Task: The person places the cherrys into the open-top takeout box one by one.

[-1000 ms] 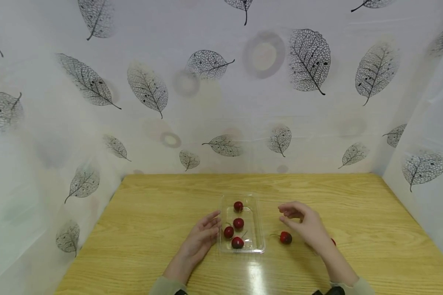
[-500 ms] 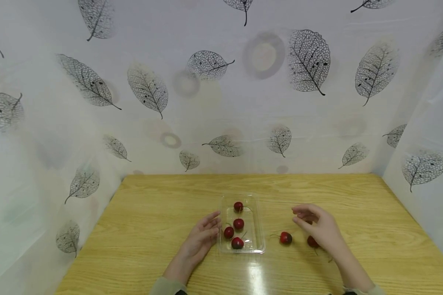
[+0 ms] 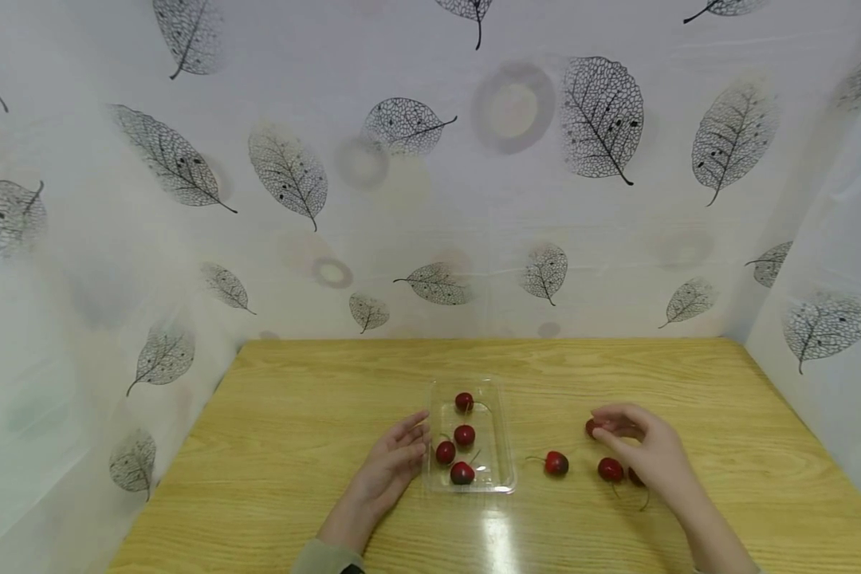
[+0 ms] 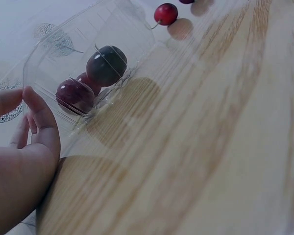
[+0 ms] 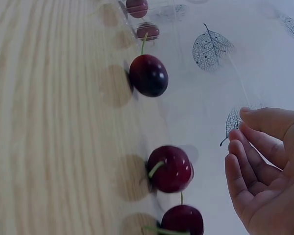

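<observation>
A clear plastic container (image 3: 505,446) sits mid-table with several dark red cherries (image 3: 464,435) inside. My left hand (image 3: 391,466) rests at its left wall, fingers loosely bent; the left wrist view shows the fingertips (image 4: 32,95) at the container's edge. To the right, my right hand (image 3: 649,450) hovers over loose cherries, thumb and fingers bent, nothing seen between them in the right wrist view. One cherry (image 3: 593,429) shows just beside its fingertips, partly hidden. Another cherry (image 3: 611,469) lies below the hand, and one more (image 3: 636,477) is half covered by it.
A loose cherry (image 3: 556,463) with its stem pointing left lies between the container and my right hand. The wooden table (image 3: 316,383) ends at a leaf-patterned sheet (image 3: 416,215) at the back and sides.
My right hand has moved right, away from the container, uncovering cherries that it hid before. My left hand, the container and the cherries stay where they were.
</observation>
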Demonstrator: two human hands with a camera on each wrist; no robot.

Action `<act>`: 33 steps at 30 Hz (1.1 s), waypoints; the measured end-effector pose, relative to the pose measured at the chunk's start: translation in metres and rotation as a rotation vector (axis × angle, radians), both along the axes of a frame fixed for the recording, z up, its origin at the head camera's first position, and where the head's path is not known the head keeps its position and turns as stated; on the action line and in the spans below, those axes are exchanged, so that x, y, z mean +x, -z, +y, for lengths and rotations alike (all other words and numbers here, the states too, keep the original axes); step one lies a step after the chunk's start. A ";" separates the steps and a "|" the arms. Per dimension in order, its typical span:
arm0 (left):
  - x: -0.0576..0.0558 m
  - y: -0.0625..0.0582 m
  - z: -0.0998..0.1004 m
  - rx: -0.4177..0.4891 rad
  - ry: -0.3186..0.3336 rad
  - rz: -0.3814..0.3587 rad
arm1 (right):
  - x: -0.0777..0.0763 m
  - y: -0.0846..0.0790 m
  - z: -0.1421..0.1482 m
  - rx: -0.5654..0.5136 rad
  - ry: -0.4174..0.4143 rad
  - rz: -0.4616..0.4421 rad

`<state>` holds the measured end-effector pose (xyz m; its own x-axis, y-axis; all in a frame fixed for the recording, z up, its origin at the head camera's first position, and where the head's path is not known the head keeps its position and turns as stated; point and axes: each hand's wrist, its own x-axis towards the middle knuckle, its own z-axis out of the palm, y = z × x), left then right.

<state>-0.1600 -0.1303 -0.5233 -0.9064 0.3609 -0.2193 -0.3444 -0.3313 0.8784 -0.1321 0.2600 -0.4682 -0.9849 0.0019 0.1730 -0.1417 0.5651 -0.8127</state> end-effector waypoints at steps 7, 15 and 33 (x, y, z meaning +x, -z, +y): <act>0.000 0.000 0.001 0.003 -0.007 0.002 | 0.007 0.003 0.015 0.029 0.023 0.020; 0.000 0.000 0.001 -0.001 -0.008 0.010 | 0.015 0.009 0.031 0.064 0.068 -0.013; 0.000 -0.003 0.002 -0.005 -0.015 -0.023 | 0.024 0.017 0.051 0.112 0.115 -0.072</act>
<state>-0.1595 -0.1279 -0.5200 -0.9066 0.3460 -0.2415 -0.3592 -0.3325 0.8720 -0.1081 0.3110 -0.4847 -0.9891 0.1003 0.1078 -0.0146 0.6619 -0.7495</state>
